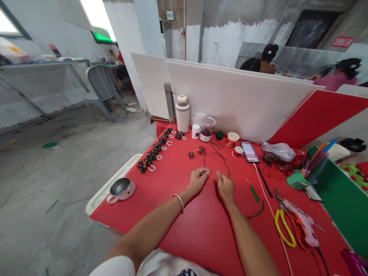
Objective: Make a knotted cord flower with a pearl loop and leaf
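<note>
The red tabletop (189, 237) bears a mug (126, 191), knotted cord pieces (157, 147), a white flask (182, 118) and a green-handled tool (254, 194).

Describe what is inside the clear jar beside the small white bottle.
The clear jar holds a dark mass low down, too small to identify. A pale label crosses the lower front and covers whatever lies directly behind it.

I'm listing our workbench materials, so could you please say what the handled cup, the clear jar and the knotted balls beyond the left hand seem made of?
Handled cup: lining likely metal, given its grey sheen; smooth pale shell perhaps plastic.
Clear jar: glossy and see-through, plastic or glass.
Knotted balls: probably cord, matt with multicoloured strands.
</note>
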Available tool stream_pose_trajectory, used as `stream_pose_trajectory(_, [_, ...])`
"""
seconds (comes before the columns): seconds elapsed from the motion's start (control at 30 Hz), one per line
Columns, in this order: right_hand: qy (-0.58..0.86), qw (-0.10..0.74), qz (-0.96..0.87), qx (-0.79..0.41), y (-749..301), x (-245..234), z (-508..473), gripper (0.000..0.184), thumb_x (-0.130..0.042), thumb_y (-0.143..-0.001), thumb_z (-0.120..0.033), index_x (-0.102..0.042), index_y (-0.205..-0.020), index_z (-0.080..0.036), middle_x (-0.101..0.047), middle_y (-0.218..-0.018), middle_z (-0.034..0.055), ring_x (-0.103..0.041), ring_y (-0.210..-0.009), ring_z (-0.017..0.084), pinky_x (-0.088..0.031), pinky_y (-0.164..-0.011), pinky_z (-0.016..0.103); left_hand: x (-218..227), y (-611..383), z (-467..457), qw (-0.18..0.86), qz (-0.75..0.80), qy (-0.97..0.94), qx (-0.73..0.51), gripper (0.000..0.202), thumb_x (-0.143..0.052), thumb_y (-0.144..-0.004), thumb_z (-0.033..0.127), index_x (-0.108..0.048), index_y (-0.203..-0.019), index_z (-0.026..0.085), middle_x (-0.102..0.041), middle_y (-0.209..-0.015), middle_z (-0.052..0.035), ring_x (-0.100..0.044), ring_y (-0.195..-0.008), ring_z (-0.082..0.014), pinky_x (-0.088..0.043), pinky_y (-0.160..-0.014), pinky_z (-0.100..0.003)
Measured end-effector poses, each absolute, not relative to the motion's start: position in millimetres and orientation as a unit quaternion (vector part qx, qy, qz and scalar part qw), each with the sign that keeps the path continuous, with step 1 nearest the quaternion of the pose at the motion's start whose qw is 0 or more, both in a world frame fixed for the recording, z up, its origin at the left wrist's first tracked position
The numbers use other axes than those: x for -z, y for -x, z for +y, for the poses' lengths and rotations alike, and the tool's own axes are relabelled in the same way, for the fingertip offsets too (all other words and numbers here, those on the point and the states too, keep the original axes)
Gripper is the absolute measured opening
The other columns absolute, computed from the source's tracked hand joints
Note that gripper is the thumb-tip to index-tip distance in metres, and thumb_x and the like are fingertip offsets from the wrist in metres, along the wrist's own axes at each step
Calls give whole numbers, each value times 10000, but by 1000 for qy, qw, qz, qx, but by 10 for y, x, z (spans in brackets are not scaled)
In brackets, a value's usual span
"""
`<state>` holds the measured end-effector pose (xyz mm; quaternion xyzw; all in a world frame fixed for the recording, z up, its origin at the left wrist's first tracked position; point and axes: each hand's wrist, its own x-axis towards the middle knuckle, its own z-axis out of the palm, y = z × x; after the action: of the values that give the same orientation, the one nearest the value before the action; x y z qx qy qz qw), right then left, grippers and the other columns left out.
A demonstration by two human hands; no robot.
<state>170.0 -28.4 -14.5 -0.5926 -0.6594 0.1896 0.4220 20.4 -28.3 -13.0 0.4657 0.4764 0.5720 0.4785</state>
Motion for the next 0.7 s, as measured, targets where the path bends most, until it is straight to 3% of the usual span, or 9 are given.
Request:
stream_pose_trajectory(0.1, [599, 435, -637, -216, -1705, 120, -287, 636, -422, -928, -668, -592, -534, -199, -549, -481, 5, -461, -489, 137, -358, -531, 267, 129, -201, -284, 478, 479, -473, -565, 320, -672, -765, 454, -701, -732, 137, -584, -597, 11, -458, -578, -109, -377, -580, -234])
stream_pose_trajectory(0.2, [534, 474, -637, -290, -1691, 60, -272, 454, -607, -848, -609, -755, -873, -181, -718, -786, 63, -617, -676, 176, -478, -626, 276, 119, -197, -300, 485, 473, -489, -550, 279, -668, -771, 409, -709, -741, 134, -604, -607, 5, -475, -579, -113, -394, -594, -240])
stream_pose_trajectory(0.27, [489, 481, -646, -335, -1676, 29, -260, 449, -695, -793, -552, -756, -1061, -197, -735, -973, 94, -665, -804, 199, -528, -712, 305, 106, -198, -313, 491, 467, -501, -538, 240, -671, -769, 369, -716, -740, 135, -628, -622, -3, -501, -591, -121, -415, -609, -244])
stream_pose_trajectory(0.53, [473, 489, -625, -383, -1666, 96, -233, 310, -711, -792, -485, -806, -935, -227, -743, -893, 69, -674, -819, 206, -537, -747, 331, 75, -191, -318, 490, 469, -530, -509, 185, -631, -785, 302, -708, -733, 142, -632, -625, -1, -515, -616, -131, -425, -614, -245])
stream_pose_trajectory(0.7, [486, 478, -651, -334, -1668, 75, -262, 313, -622, -874, -476, -776, -820, -209, -707, -780, 45, -637, -746, 185, -490, -712, 301, 80, -191, -323, 477, 482, -543, -495, 218, -610, -790, 329, -646, -679, 144, -522, -559, 31, -422, -566, -109, -353, -567, -235])
